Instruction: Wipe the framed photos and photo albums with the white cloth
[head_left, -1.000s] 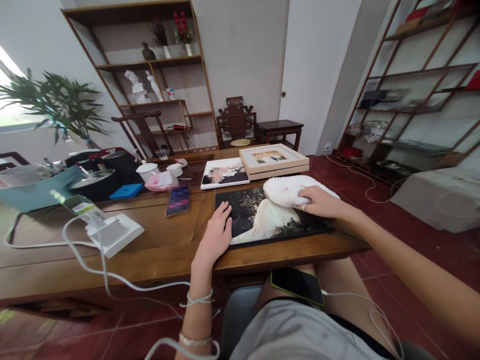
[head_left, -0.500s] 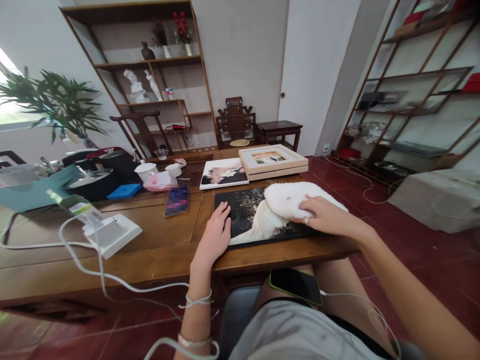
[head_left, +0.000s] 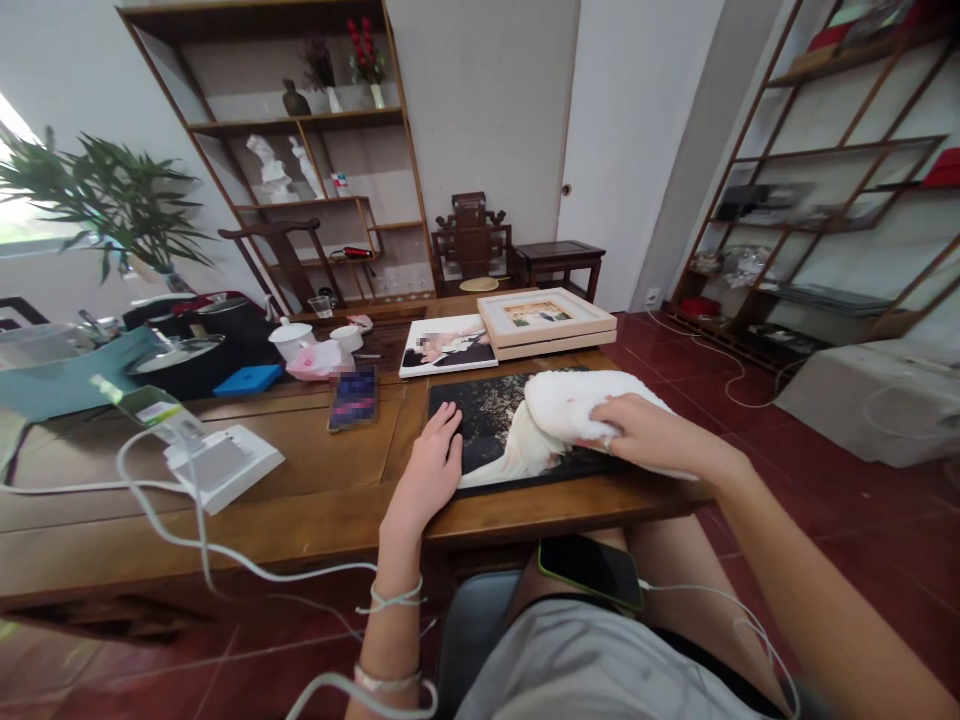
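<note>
A dark photo panel [head_left: 487, 425] showing a pale, flowing dress lies flat at the table's front edge. My left hand [head_left: 433, 455] rests on its left side, fingers stretched out and flat. On the panel's right part is a fluffy white cloth [head_left: 577, 398], covering much of the picture there. My right hand [head_left: 637, 430] grips this cloth from the near side, fingers bent into it; a ring shows on one finger. The panel's right edge is hidden under the cloth and hand.
Behind the panel lie a white-edged photo print [head_left: 450, 345] and stacked light wooden frames [head_left: 551, 320]. A white box [head_left: 225, 465] and white cable [head_left: 255, 570] are at left, near a blue box [head_left: 249, 380]. A phone [head_left: 591, 572] with a cable lies on my lap.
My right hand and the cloth have shifted slightly left and down over the panel. My left hand stays in the same place.
</note>
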